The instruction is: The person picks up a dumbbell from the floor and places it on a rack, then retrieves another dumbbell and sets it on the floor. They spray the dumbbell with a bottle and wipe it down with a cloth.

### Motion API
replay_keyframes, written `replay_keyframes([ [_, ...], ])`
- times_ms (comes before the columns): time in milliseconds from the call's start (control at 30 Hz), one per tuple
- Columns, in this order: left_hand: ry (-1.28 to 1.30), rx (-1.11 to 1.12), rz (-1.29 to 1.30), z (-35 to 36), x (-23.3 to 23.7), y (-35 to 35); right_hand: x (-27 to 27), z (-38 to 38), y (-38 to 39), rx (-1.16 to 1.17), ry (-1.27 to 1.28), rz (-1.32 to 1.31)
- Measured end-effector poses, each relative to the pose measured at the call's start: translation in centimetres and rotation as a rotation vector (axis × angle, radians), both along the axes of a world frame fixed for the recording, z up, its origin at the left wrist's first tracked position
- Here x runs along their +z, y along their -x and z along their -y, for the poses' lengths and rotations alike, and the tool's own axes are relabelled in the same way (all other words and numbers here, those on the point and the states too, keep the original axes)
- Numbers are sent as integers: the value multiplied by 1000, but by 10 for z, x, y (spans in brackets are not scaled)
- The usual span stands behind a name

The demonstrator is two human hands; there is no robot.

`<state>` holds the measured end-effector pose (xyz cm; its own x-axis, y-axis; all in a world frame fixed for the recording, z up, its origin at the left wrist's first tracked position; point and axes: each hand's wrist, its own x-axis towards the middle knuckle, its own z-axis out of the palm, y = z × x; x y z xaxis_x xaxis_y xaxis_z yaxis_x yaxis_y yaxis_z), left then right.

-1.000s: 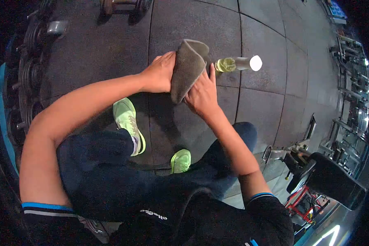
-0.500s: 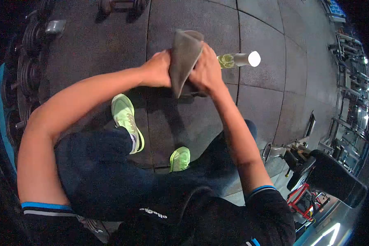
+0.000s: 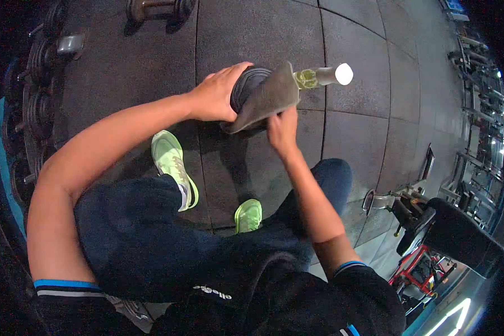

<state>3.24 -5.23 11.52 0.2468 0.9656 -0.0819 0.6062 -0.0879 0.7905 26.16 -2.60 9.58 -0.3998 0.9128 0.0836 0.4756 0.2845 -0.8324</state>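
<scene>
A black dumbbell (image 3: 242,91) with a ridged round end is in front of me, partly covered by a grey cloth (image 3: 271,95). My left hand (image 3: 221,92) is wrapped around its left end, thumb low and fingers over the far side. On the right, my right hand (image 3: 284,127) grips the cloth's near edge, its fingers partly hidden beneath the fabric. The cloth slants across the dumbbell's right part and hides it. Just beyond the cloth is a bottle (image 3: 308,79) with yellow-green liquid and a white round end.
Another dumbbell (image 3: 159,10) lies on the dark rubber floor at the top. Racked weights (image 3: 39,112) line the left side. A padded bench (image 3: 465,235) and a red-framed machine (image 3: 417,271) stand at lower right. My light-green shoes (image 3: 171,154) are below the dumbbell.
The cloth and my right hand have shifted right and toward me, uncovering the dumbbell's left end. My left hand has opened wider around that end.
</scene>
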Motion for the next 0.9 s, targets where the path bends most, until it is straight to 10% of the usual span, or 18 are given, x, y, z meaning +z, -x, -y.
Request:
replay_keyframes([
  [100,0,59,50,3,-2,-2,11,-50,24,33,104,9],
  [200,-73,122,17,11,-5,-5,29,-76,51,182,122,564],
  [367,14,-1,28,7,-10,8,26,-26,60,376,-623,394],
  [567,83,-37,145,21,-39,18,45,9,5,745,-488,434],
  [900,17,-167,39,12,-29,18,34,-29,34,523,-525,474],
])
